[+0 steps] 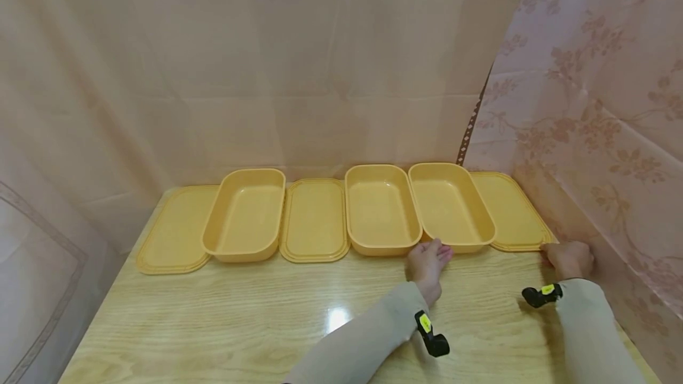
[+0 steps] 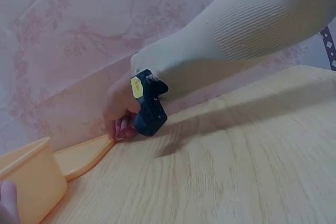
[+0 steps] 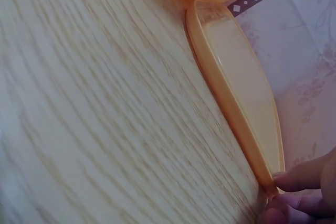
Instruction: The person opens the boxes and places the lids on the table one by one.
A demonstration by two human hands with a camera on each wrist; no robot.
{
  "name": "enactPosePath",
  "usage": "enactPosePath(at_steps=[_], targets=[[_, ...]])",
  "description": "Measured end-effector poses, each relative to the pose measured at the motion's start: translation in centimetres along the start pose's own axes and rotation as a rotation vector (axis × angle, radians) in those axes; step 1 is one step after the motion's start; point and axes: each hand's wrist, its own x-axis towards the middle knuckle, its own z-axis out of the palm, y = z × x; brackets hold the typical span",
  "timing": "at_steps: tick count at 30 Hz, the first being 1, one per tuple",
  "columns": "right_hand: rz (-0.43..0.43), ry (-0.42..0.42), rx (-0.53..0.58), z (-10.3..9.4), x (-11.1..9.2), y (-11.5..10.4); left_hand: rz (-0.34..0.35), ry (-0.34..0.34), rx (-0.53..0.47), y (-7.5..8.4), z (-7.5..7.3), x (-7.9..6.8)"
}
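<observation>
At the near edge of the rightmost yellow plastic box (image 1: 450, 206), my left hand (image 1: 425, 262) grips the near left corner, fingers bent at the rim. Only a bit of that hand (image 2: 8, 203) appears in the left wrist view, against the box's outer wall (image 2: 37, 182). My right hand (image 1: 570, 258) pinches the near right corner of a flat yellow lid (image 1: 509, 212), which lies right of that box. In the right wrist view, the thumb (image 3: 302, 176) is on the lid's corner (image 3: 231, 108) and the other fingers are lower down.
Left of the held box stand a second box (image 1: 381, 209), a flat lid (image 1: 315, 221), a third box (image 1: 246, 215) and another lid (image 1: 176, 230), all in a row on the wooden table (image 1: 240, 325). Curtains (image 1: 240, 76) hang behind; a flowered cloth (image 1: 603, 135) borders the right side.
</observation>
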Motion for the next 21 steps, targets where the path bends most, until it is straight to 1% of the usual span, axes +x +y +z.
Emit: enactPosePath(at_steps=[2,6,8,10,12,13,15,16,18,21], targets=[[-0.006,0.001,-0.01,-0.2,-0.1,0.1,-0.006,0.0,-0.002,0.0,0.1,0.0],[-0.007,0.016,0.032,-0.5,-0.3,0.1,-0.017,0.009,-0.001,0.2,0.1,0.0],[0.002,0.023,0.085,-0.6,-0.4,0.2,-0.018,0.008,0.002,0.2,0.2,0.0],[0.006,-0.001,0.164,-0.5,-0.3,0.3,-0.024,0.011,-0.007,0.3,0.2,0.0],[0.01,-0.051,0.265,-0.3,-0.1,0.2,-0.024,0.006,-0.006,0.3,0.2,0.0],[-0.004,-0.086,0.299,-0.2,0.0,0.1,-0.023,0.003,-0.005,0.3,0.2,-0.1],[-0.049,-0.19,0.344,0.1,0.2,0.0,-0.032,0.003,-0.012,0.3,0.2,-0.1],[-0.079,-0.237,0.348,0.2,0.3,-0.1,-0.033,0.0,-0.011,0.3,0.2,-0.1],[-0.15,-0.329,0.31,0.2,0.5,-0.3,-0.037,-0.005,-0.006,0.4,0.2,-0.1],[-0.228,-0.413,0.266,0.2,0.6,-0.5,-0.05,-0.006,-0.009,0.5,0.1,-0.1]])
